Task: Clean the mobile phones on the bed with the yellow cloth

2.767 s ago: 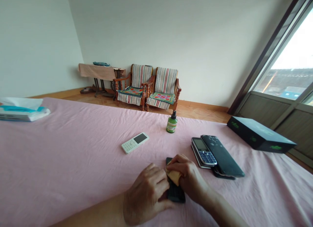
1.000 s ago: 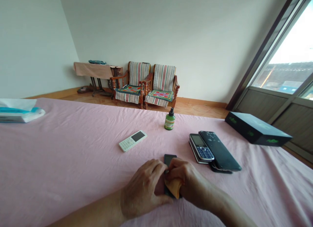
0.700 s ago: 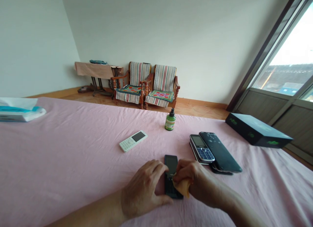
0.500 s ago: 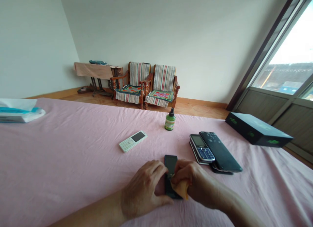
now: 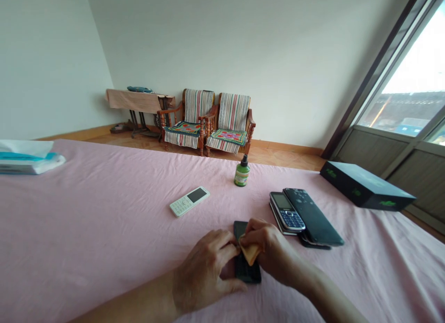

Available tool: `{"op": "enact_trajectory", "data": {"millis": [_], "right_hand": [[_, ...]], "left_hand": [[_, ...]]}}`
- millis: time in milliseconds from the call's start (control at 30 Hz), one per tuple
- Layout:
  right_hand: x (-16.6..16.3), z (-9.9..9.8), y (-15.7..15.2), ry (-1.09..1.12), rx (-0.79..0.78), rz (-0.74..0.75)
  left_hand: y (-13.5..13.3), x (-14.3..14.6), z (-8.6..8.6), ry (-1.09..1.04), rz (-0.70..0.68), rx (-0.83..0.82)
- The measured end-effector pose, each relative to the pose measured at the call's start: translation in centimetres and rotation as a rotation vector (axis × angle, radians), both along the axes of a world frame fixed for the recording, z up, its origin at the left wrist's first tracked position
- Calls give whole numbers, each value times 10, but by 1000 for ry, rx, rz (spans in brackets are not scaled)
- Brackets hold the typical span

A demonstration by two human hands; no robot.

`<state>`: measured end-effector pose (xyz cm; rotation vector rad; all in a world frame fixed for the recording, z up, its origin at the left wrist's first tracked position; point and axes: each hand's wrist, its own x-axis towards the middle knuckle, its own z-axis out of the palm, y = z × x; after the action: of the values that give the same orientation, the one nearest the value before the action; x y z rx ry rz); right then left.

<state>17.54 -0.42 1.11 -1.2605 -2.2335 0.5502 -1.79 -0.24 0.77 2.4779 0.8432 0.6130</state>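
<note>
A black keypad phone [image 5: 247, 272] lies face up on the pink cloth [image 5: 114, 225], between my two hands. My left hand [image 5: 208, 267] steadies it from the left, fingertips on its edge and thumb by its lower left corner. Pinched in my right hand [image 5: 267, 244] is a folded orange-yellow cloth [image 5: 249, 251], pressed onto the phone's face around the upper keys and lower screen. The cloth and fingers hide part of the phone. Beyond my left hand lies a white keypad phone [image 5: 189, 201]. A green spray bottle [image 5: 242, 171] with a black top stands upright farther back.
To the right, a silver and blue keypad phone [image 5: 287, 212] rests on another phone, beside a large dark phone [image 5: 313, 216] that lies on something black. A black box [image 5: 365, 184] sits at the far right, a tissue pack [image 5: 31, 163] at the far left. Two armchairs [image 5: 229, 123] stand behind.
My right hand and the orange-yellow cloth have moved up along the black phone, uncovering more of its lower keypad. My left hand has stayed almost in place.
</note>
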Motion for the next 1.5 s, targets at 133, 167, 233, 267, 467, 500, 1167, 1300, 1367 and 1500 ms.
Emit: {"op": "enact_trajectory", "data": {"millis": [133,167,233,267,467,500,1167,1300,1367,1500], "right_hand": [[2,-2,3,4,27,-72],[1,-3,5,-2,61,-105],[-1,-5,9,-19,107,-145],[-1,-5,11,-30,108,-148],[6,0,10,-95,101,-181],[4,0,11,-89,111,-176],[-3,-7,-1,-4,82,-93],[1,-9,-23,25,39,-76],[1,-12,-37,33,32,-68],[0,-15,-59,13,32,-75]], "left_hand": [[1,1,0,-16,-14,5],[1,1,0,-26,-14,9],[1,1,-1,-34,-8,15],[1,1,-1,-32,-4,16],[1,0,-3,-37,-24,14],[2,0,-3,-47,-31,11],[0,2,1,0,-21,1],[0,2,0,-1,-29,30],[-1,2,-1,3,-25,56],[0,2,-5,6,-26,97]]}}
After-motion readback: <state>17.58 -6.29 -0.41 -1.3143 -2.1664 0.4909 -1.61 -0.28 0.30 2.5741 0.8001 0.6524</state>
